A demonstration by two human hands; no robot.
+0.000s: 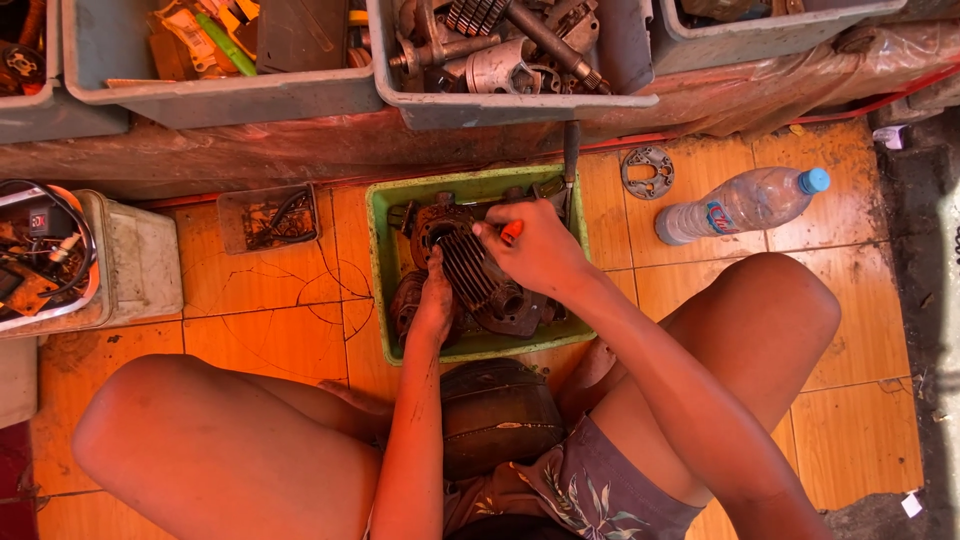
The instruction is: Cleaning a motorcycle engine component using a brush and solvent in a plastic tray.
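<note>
A finned engine cylinder point(480, 275), dark with grease, lies tilted inside a green plastic tray point(385, 215) on the orange tiled floor point(270, 310), among other oily engine parts. The left hand point(433, 305) rests against the cylinder's left side, fingers pressed to the fins, steadying it. The right hand point(538, 248) sits on top of the cylinder toward its upper right, fingers curled shut around a tool with an orange handle point(511, 231), of which only a small bit shows; what kind of tool it is cannot be told. So the cylinder lies directly between and under both hands, touching each.

A dark metal rod point(571, 160) stands at the tray's far edge. Right of the tray a round metal gasket plate point(647, 171) lies flat on the tiles, and a clear plastic bottle with a blue cap point(742, 204) lies on its side just beyond it. Left of the tray is a small shallow box of bits point(268, 217). Grey bins of parts point(500, 60) line the raised ledge behind.
</note>
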